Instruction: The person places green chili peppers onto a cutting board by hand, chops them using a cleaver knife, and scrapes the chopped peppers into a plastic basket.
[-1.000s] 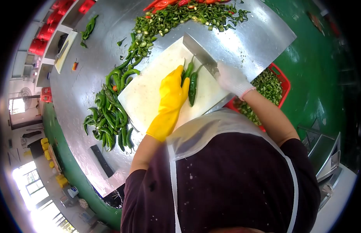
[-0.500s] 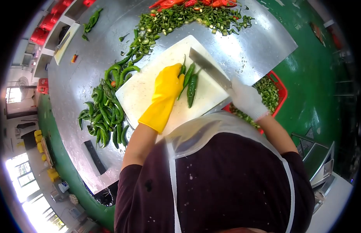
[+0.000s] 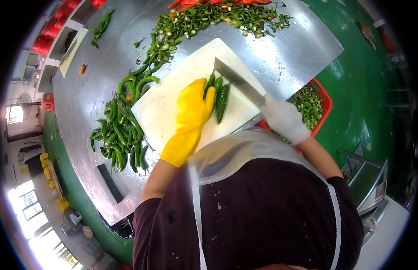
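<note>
On the white cutting board (image 3: 161,112), several long green chili peppers (image 3: 222,103) lie side by side, stems pointing away from me. My left hand (image 3: 191,105), in a yellow rubber glove, is closed around the leftmost of them, thumb and fingers on either side; its grip partly hides the peppers. My right hand (image 3: 284,116), in a white glove, grips a broad-bladed knife (image 3: 240,82). The blade slants across the board's right side, just beyond the pepper stems. The knife's handle is hidden in my glove.
A pile of whole green peppers (image 3: 119,130) lies left on the metal table (image 3: 103,58). Cut stem ends (image 3: 209,20) and red peppers (image 3: 195,5) are heaped at the far side. A red basket (image 3: 326,101) of chopped green pieces stands below right. A dark-handled tool (image 3: 110,183) lies front left.
The peppers on the board now lie closer together and more evenly. My left hand has opened its thumb slightly wider around them. The knife has shifted a little to the left.
</note>
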`<action>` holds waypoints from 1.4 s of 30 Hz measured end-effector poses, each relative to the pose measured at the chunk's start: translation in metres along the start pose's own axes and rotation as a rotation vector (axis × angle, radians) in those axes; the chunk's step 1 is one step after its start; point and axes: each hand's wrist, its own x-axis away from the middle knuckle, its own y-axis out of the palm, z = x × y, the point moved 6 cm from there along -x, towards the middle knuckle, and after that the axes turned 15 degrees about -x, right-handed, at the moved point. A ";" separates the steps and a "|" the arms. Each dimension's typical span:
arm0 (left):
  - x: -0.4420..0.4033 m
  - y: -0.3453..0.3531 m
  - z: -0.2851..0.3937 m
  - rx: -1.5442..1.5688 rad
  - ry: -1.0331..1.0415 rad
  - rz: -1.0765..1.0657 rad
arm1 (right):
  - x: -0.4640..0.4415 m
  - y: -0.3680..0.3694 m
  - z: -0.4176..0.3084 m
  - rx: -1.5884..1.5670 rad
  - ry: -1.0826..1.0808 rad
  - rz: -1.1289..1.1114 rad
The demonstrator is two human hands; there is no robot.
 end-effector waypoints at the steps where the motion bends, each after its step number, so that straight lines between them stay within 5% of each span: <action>1: 0.006 -0.001 0.005 -0.060 0.044 0.042 | -0.003 -0.002 0.000 -0.009 -0.005 0.013; 7: 0.024 0.002 0.031 -0.312 0.220 0.127 | -0.013 -0.007 -0.007 0.040 -0.057 -0.002; 26: 0.019 -0.002 0.018 -0.117 0.251 0.162 | -0.037 -0.016 -0.031 0.229 -0.272 -0.074; 42: 0.021 0.009 0.007 -0.108 0.234 0.201 | -0.053 -0.008 -0.055 0.128 -0.214 -0.145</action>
